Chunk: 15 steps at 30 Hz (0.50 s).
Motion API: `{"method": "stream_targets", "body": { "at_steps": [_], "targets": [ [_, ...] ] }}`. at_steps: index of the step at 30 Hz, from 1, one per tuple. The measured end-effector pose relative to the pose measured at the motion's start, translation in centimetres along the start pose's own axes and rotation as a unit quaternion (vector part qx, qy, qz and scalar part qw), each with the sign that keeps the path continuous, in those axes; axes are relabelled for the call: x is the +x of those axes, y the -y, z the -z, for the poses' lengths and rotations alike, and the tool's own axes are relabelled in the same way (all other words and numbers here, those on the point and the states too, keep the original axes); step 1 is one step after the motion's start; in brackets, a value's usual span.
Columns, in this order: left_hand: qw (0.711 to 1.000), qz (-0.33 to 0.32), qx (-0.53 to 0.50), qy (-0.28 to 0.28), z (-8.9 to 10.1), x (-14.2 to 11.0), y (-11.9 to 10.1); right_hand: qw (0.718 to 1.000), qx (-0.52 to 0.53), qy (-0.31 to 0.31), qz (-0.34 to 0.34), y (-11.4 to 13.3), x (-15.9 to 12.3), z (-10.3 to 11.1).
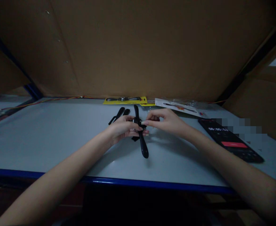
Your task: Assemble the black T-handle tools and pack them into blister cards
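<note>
Phone (230,138) on table (57,135), R side: timer-style digits approx. "00:00:", last 2 nos. too blurry to call; txt on its red bar (234,144) n/a, too small. Yellow pkg. card (141,101) at back has dark print along lower edge, illegible; white printed card (160,102) nearby, no words readable.

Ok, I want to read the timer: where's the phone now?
In the head view, the phone lies on the right of the table, beyond the right forearm.

Phone (233,139) to my R, flat on table (46,135), timer digits + red bar on scrn. Red/yel wires (57,99) along back edge, L of ctr. Brown panel (138,47) behind, blue post (33,91) back L.
</note>
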<state>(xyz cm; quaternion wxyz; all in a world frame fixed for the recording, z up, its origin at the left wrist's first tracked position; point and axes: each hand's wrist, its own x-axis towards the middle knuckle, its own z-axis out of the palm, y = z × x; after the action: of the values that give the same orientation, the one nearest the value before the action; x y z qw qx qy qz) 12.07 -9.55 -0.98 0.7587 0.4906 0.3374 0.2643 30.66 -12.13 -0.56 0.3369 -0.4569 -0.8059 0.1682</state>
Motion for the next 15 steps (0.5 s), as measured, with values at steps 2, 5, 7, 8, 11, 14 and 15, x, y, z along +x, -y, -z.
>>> {"method": "stream_targets", "body": {
  "at_steps": [2, 5, 7, 8, 11, 14, 15],
  "targets": [
    [1.0, -0.004, -0.002, -0.012, -0.01, 0.01, -0.03, 1.0, 0.0, 0.014, 0.019, 0.29, -0.05, 0.13],
    [1.0, -0.012, -0.003, -0.019, -0.1, -0.06, -0.1, 0.999, 0.006, 0.024, 0.042, 0.84, -0.12, 0.05],
    [1.0, -0.013, -0.002, -0.014, -0.19, -0.13, -0.16, 0.998, 0.009, 0.023, 0.051, 1.03, -0.13, -0.01],
    [1.0, -0.01, -0.001, -0.01, -0.24, -0.16, -0.19, 0.998, 0.004, 0.021, 0.056, 1.03, -0.13, -0.02],
    [1.0, -0.008, 0.002, -0.003, -0.39, -0.22, -0.27, 0.998, -0.035, 0.015, 0.059, 0.72, -0.14, 0.07],
    [1.0, -0.01, 0.002, -0.009, -0.51, -0.26, -0.36, 0.996, -0.074, -0.009, 0.039, 0.39, -0.21, 0.26],
    [1.0, -0.01, 0.002, -0.01, -0.53, -0.27, -0.38, 0.996, -0.076, -0.018, 0.035, 0.37, -0.24, 0.32]
  ]
}}
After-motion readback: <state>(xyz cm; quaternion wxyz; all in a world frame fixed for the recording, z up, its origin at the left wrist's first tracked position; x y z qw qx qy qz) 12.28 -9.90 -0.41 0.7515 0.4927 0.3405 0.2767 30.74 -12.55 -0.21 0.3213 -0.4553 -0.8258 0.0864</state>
